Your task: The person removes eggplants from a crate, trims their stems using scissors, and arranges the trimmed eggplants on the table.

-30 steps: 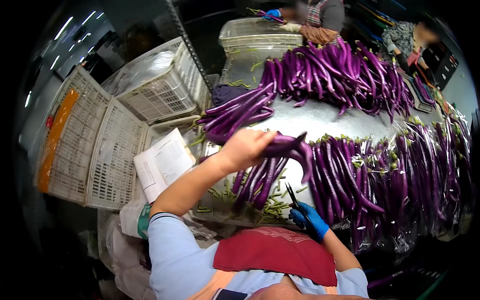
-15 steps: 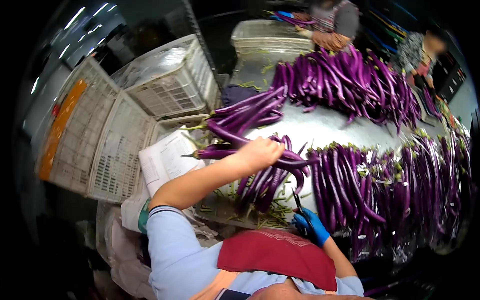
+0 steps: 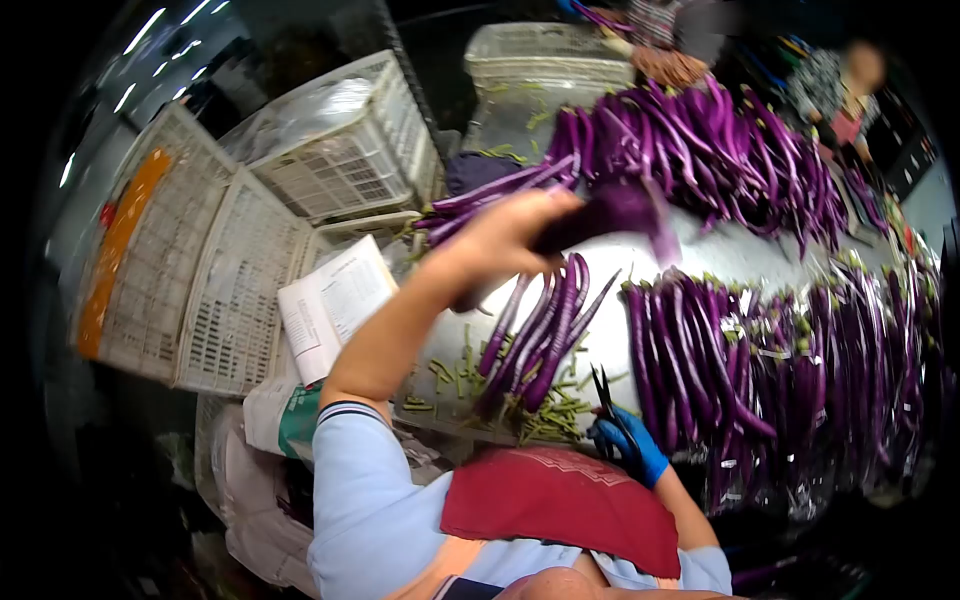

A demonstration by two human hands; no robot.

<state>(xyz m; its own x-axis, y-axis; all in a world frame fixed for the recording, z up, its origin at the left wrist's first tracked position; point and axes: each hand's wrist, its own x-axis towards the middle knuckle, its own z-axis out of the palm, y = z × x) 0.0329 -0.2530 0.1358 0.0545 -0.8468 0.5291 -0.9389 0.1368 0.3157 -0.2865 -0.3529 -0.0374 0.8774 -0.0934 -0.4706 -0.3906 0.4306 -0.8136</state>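
My bare left hand is closed around some purple eggplants, blurred by motion and raised over the metal table. Behind that hand lie more long eggplants, partly hidden by it. A small bunch of eggplants rests below, with cut green stem pieces scattered around it. In a blue glove, my right hand grips black scissors at the table's near edge, blades pointing up and away from me. To its right is a row of eggplants.
Eggplants in clear plastic bags line the right side. A large eggplant pile covers the far side, near a person and another person. White crates and a printed sheet are at left.
My left hand has lifted eggplants up and away from the small bunch, towards the far pile. My right hand with the scissors has stayed nearly in place.
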